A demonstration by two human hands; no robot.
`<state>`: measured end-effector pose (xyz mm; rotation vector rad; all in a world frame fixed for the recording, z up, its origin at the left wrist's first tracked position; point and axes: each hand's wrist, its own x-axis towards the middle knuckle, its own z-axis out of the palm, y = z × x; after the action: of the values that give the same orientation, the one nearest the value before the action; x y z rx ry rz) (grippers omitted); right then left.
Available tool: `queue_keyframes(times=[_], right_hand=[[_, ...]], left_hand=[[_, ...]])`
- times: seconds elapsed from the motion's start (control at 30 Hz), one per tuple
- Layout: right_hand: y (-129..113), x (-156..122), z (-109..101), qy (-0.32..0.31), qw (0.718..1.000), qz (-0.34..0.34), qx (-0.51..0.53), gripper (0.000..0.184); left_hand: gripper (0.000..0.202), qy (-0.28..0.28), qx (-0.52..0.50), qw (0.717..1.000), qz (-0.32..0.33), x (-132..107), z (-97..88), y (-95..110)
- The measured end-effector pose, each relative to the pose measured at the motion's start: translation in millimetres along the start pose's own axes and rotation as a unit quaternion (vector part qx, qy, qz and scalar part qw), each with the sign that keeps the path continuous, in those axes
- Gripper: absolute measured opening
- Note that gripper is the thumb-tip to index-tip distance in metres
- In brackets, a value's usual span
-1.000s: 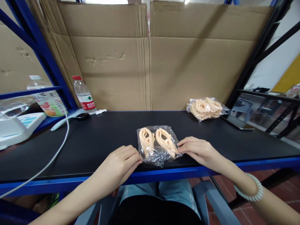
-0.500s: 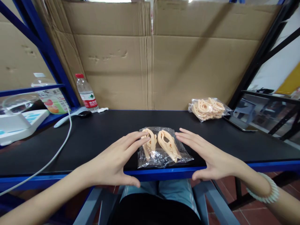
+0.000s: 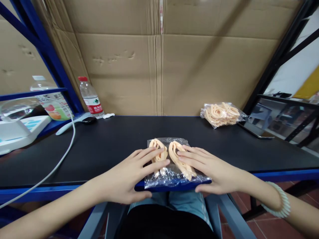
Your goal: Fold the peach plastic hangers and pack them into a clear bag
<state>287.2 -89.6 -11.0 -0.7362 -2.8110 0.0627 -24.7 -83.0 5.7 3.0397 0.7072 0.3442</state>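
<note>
A clear plastic bag (image 3: 165, 182) with cream plastic pieces in it lies at the table's front edge, slightly over the blue rim. Two pieces show on top: a left one (image 3: 157, 145) and a right one (image 3: 183, 168), each with an oval opening. My left hand (image 3: 133, 174) rests spread on the bag's left side, its fingertips over the left piece. On the other side, my right hand (image 3: 208, 167) lies with fingers apart across the right piece. Both thumbs point inward near the table edge, and neither hand grips the bag.
Another bag of cream pieces (image 3: 221, 114) sits at the back right beside a tablet-like flat panel (image 3: 259, 129). At the left are a red-capped water bottle (image 3: 92, 99), a light-blue handled tool (image 3: 72, 123), a white cable (image 3: 63, 157) and a white device (image 3: 27, 132). Cardboard (image 3: 119, 73) walls the back.
Both hands have come inward and down onto the bag, their fingers now over the pieces. The bag has shifted slightly toward me, over the front edge.
</note>
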Motion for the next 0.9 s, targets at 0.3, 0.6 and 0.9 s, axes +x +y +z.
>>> queue_keyframes(times=[0.3, 0.6, 0.9], right_hand=[[-15, -9, 21, 0.104, 0.992, -0.032, -0.069, 0.045], [-13, -4, 24, 0.177, 0.973, -0.088, -0.118, 0.033], [3, 2, 16, 0.175, 0.978, -0.111, 0.012, 0.039]], left_hand=[[0.054, 0.075, 0.129, 0.989, 0.023, 0, 20.2, 15], [0.040, 0.141, 0.221, 0.963, 0.068, 2, 25.5, 16], [0.043, 0.119, 0.194, 0.972, 0.064, 7, 17.1, 13]])
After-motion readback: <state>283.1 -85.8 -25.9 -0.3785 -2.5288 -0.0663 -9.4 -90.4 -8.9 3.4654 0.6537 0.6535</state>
